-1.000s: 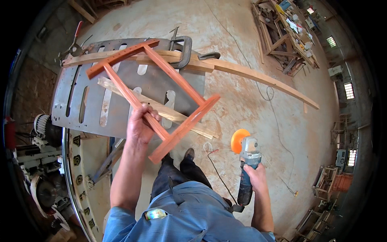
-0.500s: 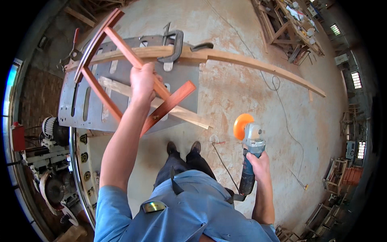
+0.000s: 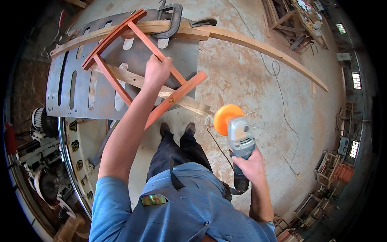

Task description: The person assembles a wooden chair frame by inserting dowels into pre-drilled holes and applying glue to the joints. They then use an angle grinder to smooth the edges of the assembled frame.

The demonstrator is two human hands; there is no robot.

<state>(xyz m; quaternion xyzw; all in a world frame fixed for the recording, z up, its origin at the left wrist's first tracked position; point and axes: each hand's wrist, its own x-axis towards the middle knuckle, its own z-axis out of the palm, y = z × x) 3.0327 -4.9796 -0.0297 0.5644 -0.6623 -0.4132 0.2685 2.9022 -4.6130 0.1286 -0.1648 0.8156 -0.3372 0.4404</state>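
Observation:
My left hand (image 3: 157, 71) is wrapped round one rail of a reddish wooden frame (image 3: 114, 39). Two rails join its longer end pieces, and my forearm hides part of the near side. Below the frame is a slotted metal table (image 3: 60, 82), with a pale board (image 3: 131, 78) lying across it. In my right hand (image 3: 250, 163) is an angle grinder (image 3: 241, 135), gripped by its body. Its orange disc (image 3: 226, 117) points up and left, apart from the frame's near end piece.
A C-clamp (image 3: 174, 22) grips a long wooden beam (image 3: 258, 46) at the table's far side; the beam juts far right. A thin cord (image 3: 282, 105) trails over the floor. Machinery with a round blade (image 3: 48, 183) stands left. Wooden racks (image 3: 300, 28) stand far right.
The wooden frame has shifted right and turned flatter in my left hand. My right hand has brought the angle grinder left and up, nearer the frame. My view has shifted slightly.

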